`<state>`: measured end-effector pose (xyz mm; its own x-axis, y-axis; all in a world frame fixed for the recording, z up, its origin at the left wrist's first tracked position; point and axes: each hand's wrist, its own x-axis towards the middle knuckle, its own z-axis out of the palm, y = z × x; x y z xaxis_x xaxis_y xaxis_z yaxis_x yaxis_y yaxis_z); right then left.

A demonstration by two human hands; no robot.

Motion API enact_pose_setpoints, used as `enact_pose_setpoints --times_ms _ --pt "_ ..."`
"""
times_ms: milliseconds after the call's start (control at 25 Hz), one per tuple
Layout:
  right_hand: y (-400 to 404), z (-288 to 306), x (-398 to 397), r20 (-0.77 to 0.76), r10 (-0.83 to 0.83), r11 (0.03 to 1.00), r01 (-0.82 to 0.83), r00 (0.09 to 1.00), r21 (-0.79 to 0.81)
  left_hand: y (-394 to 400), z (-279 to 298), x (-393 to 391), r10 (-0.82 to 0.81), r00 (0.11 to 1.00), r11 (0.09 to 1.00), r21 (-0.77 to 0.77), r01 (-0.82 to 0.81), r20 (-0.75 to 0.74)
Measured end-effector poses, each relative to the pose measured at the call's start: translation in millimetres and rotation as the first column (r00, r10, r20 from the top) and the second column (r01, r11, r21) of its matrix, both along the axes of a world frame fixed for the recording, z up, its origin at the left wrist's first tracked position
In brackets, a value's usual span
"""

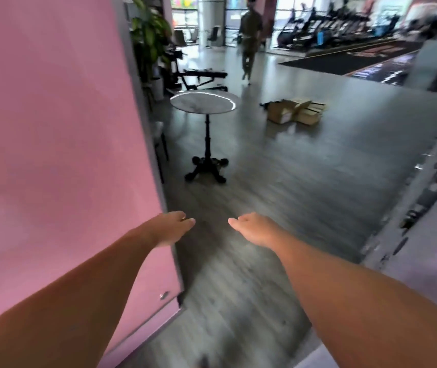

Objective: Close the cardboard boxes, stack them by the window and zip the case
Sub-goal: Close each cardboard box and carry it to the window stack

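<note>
Left hand (pixel 171 229) and right hand (pixel 254 229) empty, fingers relaxed, apart. Cardboard boxes (pixel 293 112) on floor well ahead, flaps seemingly open (blurred). Risk: clipping round table (pixel 204 102) en route.

Cardboard boxes (pixel 293 112) far off, blurred, flaps unreadable; fingers of both hands hidden.

pink wall (pixel 52 128) left, round marble table (pixel 204 102) on grey floor (pixel 291 195), plant (pixel 149 30) behind, person (pixel 250 35) walking, treadmills (pixel 331 25) far back
</note>
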<state>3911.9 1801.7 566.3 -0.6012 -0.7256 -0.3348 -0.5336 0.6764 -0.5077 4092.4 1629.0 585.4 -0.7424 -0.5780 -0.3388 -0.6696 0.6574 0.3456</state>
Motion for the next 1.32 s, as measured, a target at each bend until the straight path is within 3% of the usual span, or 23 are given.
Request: enact_pose_setpoints --times_ms 320,440,600,840,1080,1320 --pt "-28 25 -131 -0.067 -0.227 0.974 0.227 0.972 -0.002 -71 9 -191 -0.272 0.962 0.962 -0.009 0.271 -0.029" --pt "-34 20 -179 -0.035 -0.350 0.936 0.348 0.936 -0.058 -91 9 -263 -0.340 0.940 0.940 0.017 0.341 -0.039" --pt "-40 1 -245 0.006 -0.430 0.903 0.430 0.903 -0.012 -104 -10 -349 -0.415 0.909 0.907 0.053 0.417 -0.038" --pt "-60 -22 -394 0.026 -0.463 0.886 0.464 0.886 -0.010 -126 -44 -507 -0.477 0.879 0.879 0.023 0.477 -0.004" --pt "-64 -23 -556 0.002 -0.472 0.882 0.472 0.882 0.007 -141 -32 -665 -0.552 0.833 0.832 -0.041 0.553 0.048" --pt "-89 -26 -700 -0.012 -0.468 0.883 0.469 0.883 0.010 -172 -34 -817 -0.547 0.837 0.837 -0.026 0.546 -0.007"
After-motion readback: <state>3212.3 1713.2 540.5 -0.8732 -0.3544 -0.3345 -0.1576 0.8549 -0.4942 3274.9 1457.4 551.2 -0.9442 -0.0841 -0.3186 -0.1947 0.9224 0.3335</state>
